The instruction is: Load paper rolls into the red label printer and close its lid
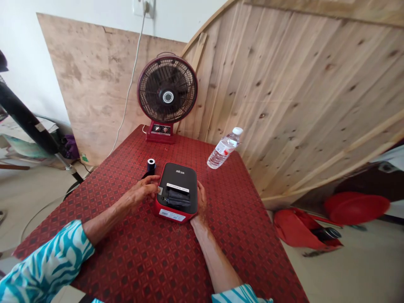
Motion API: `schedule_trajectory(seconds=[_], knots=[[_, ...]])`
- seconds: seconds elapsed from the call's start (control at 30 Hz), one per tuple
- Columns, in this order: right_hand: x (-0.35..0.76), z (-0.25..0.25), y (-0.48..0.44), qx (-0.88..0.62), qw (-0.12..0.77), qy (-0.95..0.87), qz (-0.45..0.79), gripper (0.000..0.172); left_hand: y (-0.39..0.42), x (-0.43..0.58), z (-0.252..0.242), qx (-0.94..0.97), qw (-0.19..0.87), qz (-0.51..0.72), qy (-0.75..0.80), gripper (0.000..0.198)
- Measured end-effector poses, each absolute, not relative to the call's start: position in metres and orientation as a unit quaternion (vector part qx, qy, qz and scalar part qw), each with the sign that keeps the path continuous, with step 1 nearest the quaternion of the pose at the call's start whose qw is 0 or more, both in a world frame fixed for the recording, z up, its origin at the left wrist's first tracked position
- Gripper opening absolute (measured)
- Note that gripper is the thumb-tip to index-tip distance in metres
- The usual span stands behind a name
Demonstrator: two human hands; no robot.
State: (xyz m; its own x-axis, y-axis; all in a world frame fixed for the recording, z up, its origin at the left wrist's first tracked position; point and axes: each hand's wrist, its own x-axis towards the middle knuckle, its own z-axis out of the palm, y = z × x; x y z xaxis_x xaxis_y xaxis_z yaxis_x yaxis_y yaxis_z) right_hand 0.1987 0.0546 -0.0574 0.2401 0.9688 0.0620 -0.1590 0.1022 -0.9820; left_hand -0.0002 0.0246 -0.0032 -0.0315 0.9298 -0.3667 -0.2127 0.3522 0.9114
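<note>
A small black-topped, red-based printer [179,179] stands on the table, with a dark roll [179,198] sitting in the open slot in its top. My left hand [143,191] is at its left side, fingers bent and fingertips against a grey tab [160,191] there. Wrapped round the printer's right side is my right hand [200,202], its fingers partly hidden behind the casing. Just beyond my left hand, a dark ribbon roll [151,167] with a white core stands upright, a strip of its film trailing toward my fingers.
The table [158,256] has a red patterned cover. A dark red fan [167,97] stands at its far end, and a clear water bottle [222,150] is to the right. Wooden panelling [284,97] borders the right side. A red bag [296,229] lies on the floor.
</note>
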Motion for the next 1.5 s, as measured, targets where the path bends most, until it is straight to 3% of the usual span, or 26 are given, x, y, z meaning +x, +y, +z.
schedule_trajectory(seconds=[0.4, 0.63, 0.8, 0.9, 1.0, 1.27, 1.4, 1.5], knots=[[0.199, -0.048, 0.050, -0.510, 0.606, -0.395, 0.465, 0.051, 0.024, -0.003, -0.013, 0.373, 0.627, 0.425, 0.536, 0.072], [0.198, -0.055, 0.053, -0.482, 0.618, -0.399, 0.475, 0.050, 0.020, -0.005, 0.007, 0.432, 0.561, 0.433, 0.558, 0.065], [0.197, -0.058, 0.057, -0.463, 0.625, -0.405, 0.480, 0.049, 0.022, -0.008, 0.042, 0.594, 0.437, 0.416, 0.531, 0.041], [0.196, -0.058, 0.057, -0.455, 0.629, -0.412, 0.477, 0.046, 0.041, 0.001, 0.057, 0.703, 0.336, 0.359, 0.514, 0.030], [0.197, -0.059, 0.058, -0.450, 0.634, -0.422, 0.467, 0.045, 0.066, 0.014, 0.067, 0.791, 0.260, 0.248, 0.495, 0.032], [0.193, -0.064, 0.062, -0.429, 0.646, -0.425, 0.467, 0.042, 0.090, 0.037, 0.088, 0.846, 0.199, 0.004, 0.495, 0.034], [0.193, -0.064, 0.062, -0.431, 0.646, -0.435, 0.455, 0.041, 0.089, 0.051, 0.085, 0.843, 0.108, -0.048, 0.525, 0.021], [0.194, -0.065, 0.063, -0.427, 0.647, -0.439, 0.455, 0.041, 0.088, 0.060, 0.077, 0.842, 0.077, -0.062, 0.530, 0.025]])
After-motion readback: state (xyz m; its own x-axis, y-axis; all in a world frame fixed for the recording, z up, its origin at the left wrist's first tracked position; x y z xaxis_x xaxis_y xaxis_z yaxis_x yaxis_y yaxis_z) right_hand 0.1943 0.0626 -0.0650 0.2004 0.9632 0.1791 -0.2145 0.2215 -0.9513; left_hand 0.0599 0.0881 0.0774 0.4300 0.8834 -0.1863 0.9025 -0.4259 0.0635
